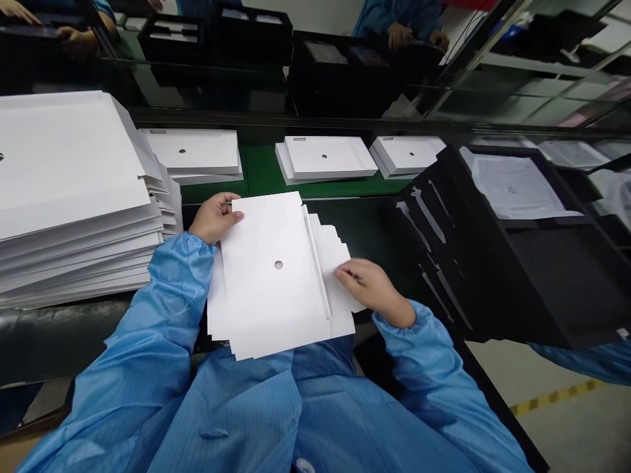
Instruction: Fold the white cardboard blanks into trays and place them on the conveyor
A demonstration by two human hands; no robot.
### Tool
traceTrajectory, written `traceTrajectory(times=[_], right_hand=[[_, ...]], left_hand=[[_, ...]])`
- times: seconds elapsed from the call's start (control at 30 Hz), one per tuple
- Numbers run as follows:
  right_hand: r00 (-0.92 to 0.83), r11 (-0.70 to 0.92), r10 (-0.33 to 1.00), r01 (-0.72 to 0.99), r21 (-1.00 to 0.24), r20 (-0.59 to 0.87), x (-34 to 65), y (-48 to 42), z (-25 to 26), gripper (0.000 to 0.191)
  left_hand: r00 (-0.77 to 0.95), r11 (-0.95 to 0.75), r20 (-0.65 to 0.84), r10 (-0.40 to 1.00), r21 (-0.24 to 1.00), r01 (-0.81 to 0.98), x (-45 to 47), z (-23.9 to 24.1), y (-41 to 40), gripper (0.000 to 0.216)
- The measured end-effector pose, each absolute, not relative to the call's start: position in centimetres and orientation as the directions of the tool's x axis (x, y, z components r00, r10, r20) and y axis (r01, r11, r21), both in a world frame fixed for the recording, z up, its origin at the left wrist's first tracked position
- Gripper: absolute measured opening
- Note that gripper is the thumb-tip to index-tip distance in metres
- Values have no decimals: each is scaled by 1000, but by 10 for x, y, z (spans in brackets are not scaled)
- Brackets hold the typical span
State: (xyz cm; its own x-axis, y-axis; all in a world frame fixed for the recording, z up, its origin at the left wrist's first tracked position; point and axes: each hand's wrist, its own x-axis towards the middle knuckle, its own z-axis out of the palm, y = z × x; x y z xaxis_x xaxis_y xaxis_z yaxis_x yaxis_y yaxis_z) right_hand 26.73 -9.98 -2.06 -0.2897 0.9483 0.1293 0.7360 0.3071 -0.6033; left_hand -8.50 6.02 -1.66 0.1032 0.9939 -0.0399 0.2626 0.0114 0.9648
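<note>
In front of my body is a white cardboard sheet (266,295) with a small round hole near its middle and a fold line along its right side. My left hand (215,217) grips its upper left corner, thumb on top. On the right, my right hand (367,289) pinches a notched white flap (329,253) that sticks out beyond the fold. More white card edges show beneath the sheet at the lower left. The fingertips under the card are hidden.
A tall stack of flat white cardboard (69,171) stands at my left. Folded white boxes (328,156) lie on the green belt (259,169) ahead. Stacked black trays (552,256) lean at my right. Co-workers' hands (400,36) show behind the dark rail.
</note>
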Motion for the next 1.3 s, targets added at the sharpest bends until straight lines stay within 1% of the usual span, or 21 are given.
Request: traceTrajectory(times=[0.07, 0.1, 0.13, 0.2, 0.23, 0.27, 0.33, 0.4, 0.43, 0.5, 0.57, 0.63, 0.77, 0.87, 0.93, 1.0, 1.07, 1.13, 1.2, 1.23, 1.3], right_hand=[[-238, 293, 956, 707, -644, 173, 260, -74, -20, 29], [-214, 278, 960, 680, -679, 178, 254, -60, -20, 33], [-181, 250, 968, 649, -718, 173, 247, -45, -21, 38], [-125, 175, 984, 548, -818, 127, 232, -17, -25, 58], [-124, 131, 989, 472, -872, 81, 225, -5, -27, 66], [-156, 94, 987, 382, -919, 36, 219, 5, -28, 68], [-269, 11, 962, 217, -976, -49, 211, 18, -30, 62], [-372, -61, 924, 91, -994, -90, 210, 22, -31, 54], [-409, -88, 907, 43, -995, -98, 211, 21, -31, 53], [-451, -129, 887, -33, -991, -101, 215, 17, -31, 59], [-454, -155, 885, -89, -984, -98, 218, 12, -31, 66], [-440, -167, 892, -108, -980, -103, 221, 10, -33, 64], [-424, -143, 899, -43, -989, -112, 221, 10, -40, 38], [-383, -73, 921, 19, -997, -75, 221, 12, -48, 30], [-356, 10, 934, 97, -995, -26, 221, 12, -54, 25], [-331, 152, 941, 213, -965, 75, 220, 12, -60, 15], [-337, 331, 916, 331, -884, 217, 219, 10, -64, 5], [-380, 474, 867, 427, -770, 323, 218, 7, -64, 4], [-423, 545, 833, 517, -660, 356, 217, 1, -60, 6], [-443, 560, 825, 563, -607, 351, 216, -3, -57, 8], [-491, 579, 814, 643, -501, 311, 214, -10, -48, 18]], left_hand=[[140, 58, -95, 986, 967, 247, -83, -20, 65, 48], [170, 69, -111, 979, 969, 238, -82, -21, 64, 49], [198, 72, -119, 973, 971, 227, -81, -21, 62, 51], [239, 74, -122, 963, 977, 201, -80, -21, 56, 55], [255, 78, -126, 959, 979, 188, -80, -21, 52, 57], [272, 84, -131, 954, 980, 178, -81, -21, 49, 59], [313, 92, -141, 939, 982, 168, -85, -22, 45, 59], [360, 96, -154, 920, 980, 175, -90, -22, 43, 61], [381, 98, -165, 910, 977, 190, -92, -22, 42, 63], [404, 94, -190, 895, 965, 246, -95, -22, 42, 69], [382, 89, -199, 902, 954, 286, -96, -21, 41, 74], [345, 101, -194, 919, 958, 269, -97, -21, 40, 72], [314, 110, -179, 933, 968, 226, -98, -23, 39, 53], [334, 58, -158, 929, 955, 290, -99, -24, 39, 41], [368, -30, -113, 923, 932, 360, -99, -23, 38, 33], [434, -189, -18, 901, 883, 429, -99, -23, 37, 22], [532, -383, 78, 843, 782, 492, -99, -22, 35, 13], [614, -531, 110, 781, 635, 562, -100, -20, 32, 10], [650, -607, 101, 753, 488, 627, -99, -16, 26, 16], [664, -631, 89, 743, 425, 649, -97, -13, 22, 21], [699, -676, 50, 714, 310, 668, -89, -8, 14, 32]])
